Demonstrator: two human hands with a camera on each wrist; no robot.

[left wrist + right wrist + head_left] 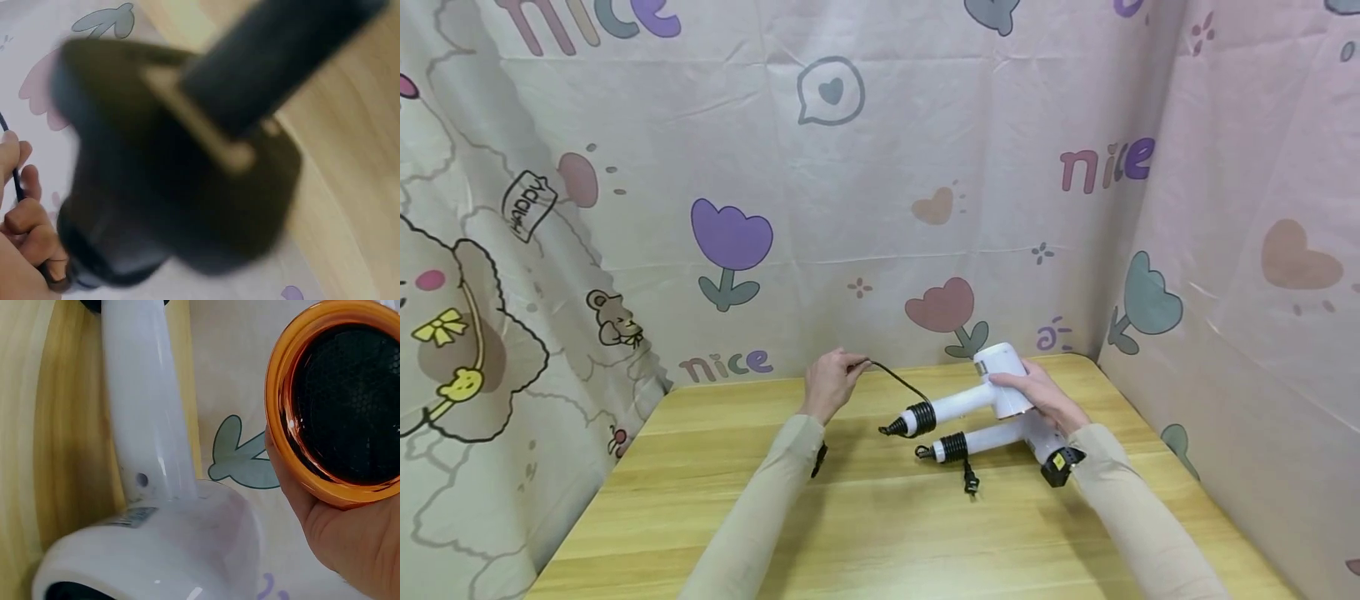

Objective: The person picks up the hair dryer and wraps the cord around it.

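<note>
My right hand (1048, 396) grips the head of a white hair dryer (958, 404), held above the table, its handle pointing left. An orange ring (278, 394) edges that dryer's dark mesh end in the right wrist view. Black cord is coiled round the handle's end. A loose stretch of the cord (898, 379) runs up to my left hand (831, 383), which pinches it. Large and blurred in the left wrist view, a black plug (156, 162) with a flat prong hangs close to the camera. A second white hair dryer (996, 437) lies beneath the first, nearer me.
The second dryer's handle also carries a coiled black cord (954, 447), and its plug (972, 482) lies on the wooden table (880, 533). Printed curtains (850, 208) hang behind the table and along both sides.
</note>
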